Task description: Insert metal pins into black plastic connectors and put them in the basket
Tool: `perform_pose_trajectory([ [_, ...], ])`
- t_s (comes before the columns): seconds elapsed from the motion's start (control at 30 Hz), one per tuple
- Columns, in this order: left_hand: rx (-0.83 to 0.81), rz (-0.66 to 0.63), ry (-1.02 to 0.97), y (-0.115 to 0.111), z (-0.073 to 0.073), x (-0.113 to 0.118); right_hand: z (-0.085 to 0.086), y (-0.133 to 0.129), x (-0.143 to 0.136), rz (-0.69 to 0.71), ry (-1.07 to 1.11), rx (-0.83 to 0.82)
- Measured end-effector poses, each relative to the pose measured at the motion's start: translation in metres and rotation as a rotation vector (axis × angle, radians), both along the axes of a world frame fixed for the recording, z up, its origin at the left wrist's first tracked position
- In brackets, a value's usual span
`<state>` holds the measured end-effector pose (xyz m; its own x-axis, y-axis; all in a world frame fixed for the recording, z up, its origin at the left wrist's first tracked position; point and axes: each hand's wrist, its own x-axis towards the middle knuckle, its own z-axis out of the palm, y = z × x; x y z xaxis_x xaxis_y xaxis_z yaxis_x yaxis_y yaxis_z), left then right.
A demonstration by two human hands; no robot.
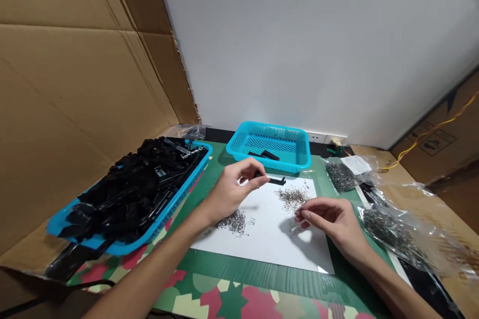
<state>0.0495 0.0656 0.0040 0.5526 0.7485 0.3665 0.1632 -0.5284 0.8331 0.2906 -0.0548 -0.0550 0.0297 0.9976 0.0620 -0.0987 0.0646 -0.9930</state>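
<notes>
My left hand (pixel 239 187) is closed on a slim black plastic part (pixel 276 181), whose hooked end sticks out to the right above a white sheet (pixel 262 239). Lower and to the right, my right hand (pixel 329 217) has its thumb and fingertips pinched together; whatever they hold is too small to make out. Just beyond those fingertips lies a loose pile of small bent wire springs (pixel 293 196). A second pile of springs (pixel 235 221) sits on the sheet below my left wrist, partly covered by it.
A blue basket (pixel 202 172) heaped with black plastic parts (pixel 138 184) stands at the left. Behind the sheet, another blue basket (pixel 305 164) holds a few black pieces. Bags of springs (pixel 340 175) lie at the right. Cardboard (pixel 75 84) walls the left side.
</notes>
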Motion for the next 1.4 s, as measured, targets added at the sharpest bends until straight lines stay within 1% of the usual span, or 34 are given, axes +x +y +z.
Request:
perform_pose_trajectory([
  [0.03, -0.018, -0.016, 0.014, 0.002, -0.008, 0.007, 0.000, 0.000, 0.000, -0.009, 0.001, -0.012],
  [0.1, -0.013, 0.012, 0.010, 0.002, -0.021, 0.016, 0.000, 0.001, -0.001, -0.026, -0.008, -0.022],
  [0.2, 0.035, 0.071, -0.014, -0.006, -0.033, 0.018, 0.001, 0.002, -0.002, -0.049, -0.045, -0.017],
  [0.3, 0.073, 0.033, -0.014, -0.019, -0.038, 0.015, 0.001, 0.002, -0.004, -0.071, -0.085, -0.018],
  [0.47, 0.140, -0.121, 0.017, -0.032, -0.045, 0.016, -0.001, 0.001, -0.007, -0.112, -0.107, -0.009],
  [0.57, 0.143, -0.147, 0.033, -0.037, -0.050, 0.018, 0.000, 0.000, -0.008, -0.108, -0.152, 0.014],
  [0.7, 0.137, -0.171, 0.072, -0.042, -0.052, 0.021, 0.002, -0.002, -0.010, -0.110, -0.199, 0.059],
  [0.8, 0.173, -0.191, 0.112, -0.043, -0.051, 0.022, 0.005, -0.004, -0.013, -0.102, -0.219, 0.081],
  [0.93, 0.248, -0.189, 0.149, -0.044, -0.052, 0.024, 0.007, -0.005, -0.018, -0.071, -0.224, 0.080],
  [1.03, 0.276, -0.199, 0.142, -0.045, -0.050, 0.024, 0.006, -0.005, -0.020, -0.061, -0.206, 0.055],
  [1.17, 0.243, -0.184, 0.085, -0.046, -0.046, 0.025, 0.005, -0.005, -0.020, -0.073, -0.138, 0.029],
  [1.23, 0.232, -0.179, 0.061, -0.046, -0.045, 0.026, 0.007, -0.004, -0.019, -0.056, -0.130, 0.028],
  [1.4, 0.202, -0.187, 0.053, -0.047, -0.047, 0.026, 0.009, -0.005, -0.019, -0.023, -0.097, 0.035],
])
